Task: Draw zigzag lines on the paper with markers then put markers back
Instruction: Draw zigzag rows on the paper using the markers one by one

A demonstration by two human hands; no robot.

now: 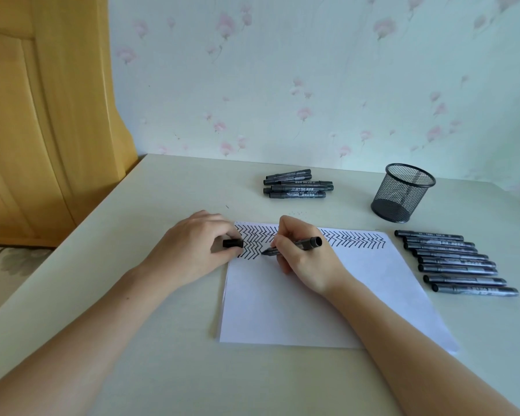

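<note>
The marker (pixel 294 246) lies nearly level, tip pointing left onto the paper (pixel 312 301), pinched by the right hand (pixel 303 259), while the left hand (pixel 192 250) grips its cap (pixel 232 243).

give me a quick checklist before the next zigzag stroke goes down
1. Marker gripped by right hand: ok.
2. Tip on the paper at the end of the second row: ok.
3. Cap off and held in left hand: ok.
4. Left hand steadying the paper's edge: ok.
5. Blank paper left below the rows: ok.
6. Ink left in the marker: cannot tell.
</note>
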